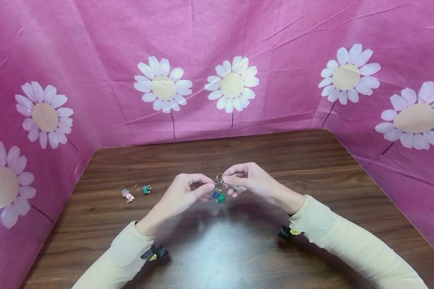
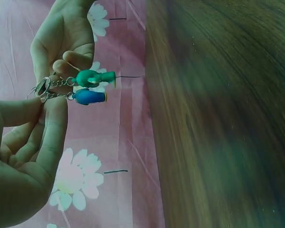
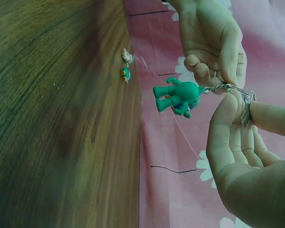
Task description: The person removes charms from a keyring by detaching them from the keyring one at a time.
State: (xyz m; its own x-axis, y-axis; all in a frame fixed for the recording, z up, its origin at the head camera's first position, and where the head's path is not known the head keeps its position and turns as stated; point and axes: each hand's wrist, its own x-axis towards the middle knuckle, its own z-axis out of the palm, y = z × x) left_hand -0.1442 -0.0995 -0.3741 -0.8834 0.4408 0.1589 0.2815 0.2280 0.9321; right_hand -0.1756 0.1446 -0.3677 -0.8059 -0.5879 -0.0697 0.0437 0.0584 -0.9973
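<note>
Above the middle of the table, my left hand [image 1: 186, 192] pinches a metal key ring [image 2: 43, 85] between thumb and fingertips. From short chains hang a green figure keychain [image 3: 180, 95] and a blue figure keychain [image 2: 90, 97], side by side. My right hand [image 1: 254, 178] meets the left from the other side and pinches a slim silver piece, perhaps a key [image 3: 246, 113], at the rings. Fingers partly cover the rings, so how they are linked cannot be told.
On the left of the brown wooden table [image 1: 275, 249] lie a pink-and-grey figure keychain [image 1: 127, 195] and a green figure keychain with a ring [image 1: 146, 189]. A pink cloth [image 1: 282, 92] with white daisies surrounds the table's back and sides.
</note>
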